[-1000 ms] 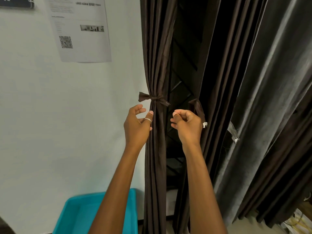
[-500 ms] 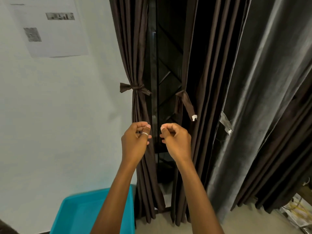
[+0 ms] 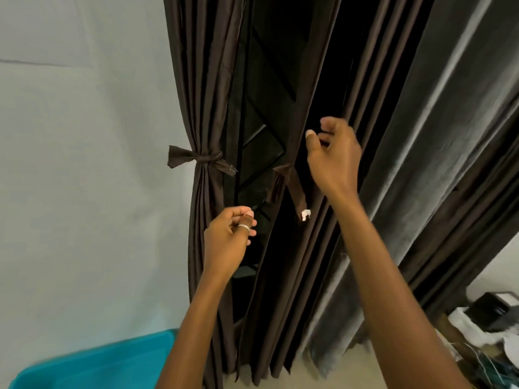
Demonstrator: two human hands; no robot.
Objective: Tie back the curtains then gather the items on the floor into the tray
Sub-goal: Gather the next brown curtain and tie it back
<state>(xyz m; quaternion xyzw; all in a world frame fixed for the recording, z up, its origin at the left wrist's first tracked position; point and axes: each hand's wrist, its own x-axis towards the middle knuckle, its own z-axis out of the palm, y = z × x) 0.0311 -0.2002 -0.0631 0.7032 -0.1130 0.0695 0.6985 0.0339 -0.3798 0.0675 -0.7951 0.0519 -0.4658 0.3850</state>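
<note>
- Right hand (image 3: 332,157): grip apart, fingers curled loosely, holding nothing; raised against the dark folds of the untied curtain panel (image 3: 317,80).
- Loose tie-back strap (image 3: 295,186) hung just below and to the left of that grip, long axis near vertical, white tag (image 3: 305,214) at its lower end.
- Left hand (image 3: 227,242): fingertips pinched together, nothing visibly held; lower, beside the tied panel (image 3: 205,108), whose knot (image 3: 209,160) sat above it.
- Judgement: right hand nearer the strap; left would reach up and right.
- Blue tray (image 3: 92,363) on the floor, lower left; its contents not visible.
</note>
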